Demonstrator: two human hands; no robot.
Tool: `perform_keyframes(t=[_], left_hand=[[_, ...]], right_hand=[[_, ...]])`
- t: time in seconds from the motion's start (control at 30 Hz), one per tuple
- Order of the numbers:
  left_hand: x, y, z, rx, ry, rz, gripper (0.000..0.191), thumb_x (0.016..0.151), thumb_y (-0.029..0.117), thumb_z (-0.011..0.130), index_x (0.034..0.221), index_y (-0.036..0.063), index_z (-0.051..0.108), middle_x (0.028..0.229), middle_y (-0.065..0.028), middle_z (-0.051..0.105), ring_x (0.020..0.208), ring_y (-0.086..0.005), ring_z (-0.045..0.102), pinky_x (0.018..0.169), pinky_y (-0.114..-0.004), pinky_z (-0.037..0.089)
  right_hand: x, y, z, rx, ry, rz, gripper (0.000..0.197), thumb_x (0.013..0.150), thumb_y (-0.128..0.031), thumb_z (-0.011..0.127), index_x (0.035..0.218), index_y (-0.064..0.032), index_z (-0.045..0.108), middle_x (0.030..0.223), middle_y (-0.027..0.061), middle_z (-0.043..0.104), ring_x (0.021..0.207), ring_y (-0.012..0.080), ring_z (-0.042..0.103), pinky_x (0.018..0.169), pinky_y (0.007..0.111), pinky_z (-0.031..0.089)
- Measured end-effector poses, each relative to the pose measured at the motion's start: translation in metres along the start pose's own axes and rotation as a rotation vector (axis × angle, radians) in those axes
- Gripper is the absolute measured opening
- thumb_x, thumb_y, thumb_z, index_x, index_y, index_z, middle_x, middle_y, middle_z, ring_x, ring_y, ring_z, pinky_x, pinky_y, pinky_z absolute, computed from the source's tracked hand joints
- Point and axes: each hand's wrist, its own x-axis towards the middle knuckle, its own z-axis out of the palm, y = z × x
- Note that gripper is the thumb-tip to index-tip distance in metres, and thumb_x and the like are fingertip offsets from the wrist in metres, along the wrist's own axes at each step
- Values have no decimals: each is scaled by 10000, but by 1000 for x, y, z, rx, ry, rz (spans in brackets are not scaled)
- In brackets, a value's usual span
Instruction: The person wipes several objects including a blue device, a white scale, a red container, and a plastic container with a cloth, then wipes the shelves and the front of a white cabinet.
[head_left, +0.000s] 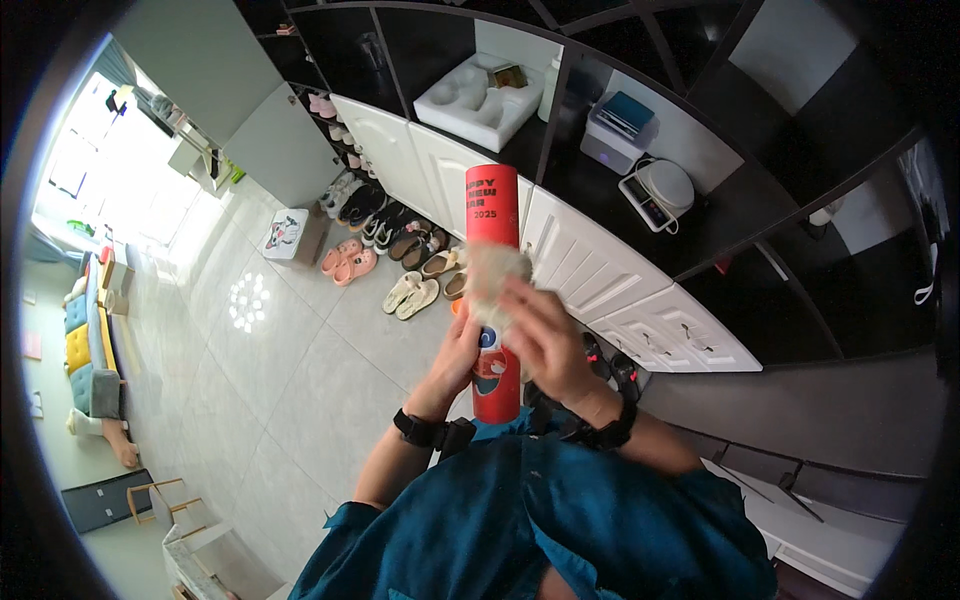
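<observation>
A red cylindrical tube (493, 206) with printed lettering stands roughly lengthwise in front of my chest. My left hand (454, 352) is wrapped around its lower half, beside a printed picture. A pale, crumpled cloth (491, 277) lies against the tube's middle and hides that part of it. My right hand (544, 337) presses the cloth to the tube's right side, its fingers blurred by motion. Both wrists carry black bands.
Ahead is a dark shelf unit with white cabinet doors (592, 251). Its compartments hold a white foam tray (480, 101), a plastic box (619, 131) and a kitchen scale (656, 191). Several shoes (386, 225), pink clogs (349, 261) and a storage stool (291, 236) stand on the tiled floor (292, 352).
</observation>
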Motion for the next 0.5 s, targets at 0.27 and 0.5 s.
perform_keyframes(t=[0.27, 0.5], left_hand=[[-13, -12, 0, -141, -95, -227, 622, 984, 541, 290, 1216, 5, 506, 1008, -152, 656, 837, -251, 676, 743, -383, 563], [-15, -14, 0, -239, -165, -211, 767, 942, 655, 253, 1209, -8, 532, 982, -169, 668, 856, -281, 672, 772, -391, 553]], right_hand=[[51, 23, 10, -68, 232, -31, 287, 905, -108, 544, 1178, -62, 618, 1334, 146, 516, 1276, 351, 433, 1077, 433, 338], [71, 18, 15, 454, 277, 236, 367, 965, -100, 478, 1316, 6, 474, 1377, 194, 457, 1235, 315, 486, 1029, 369, 395]])
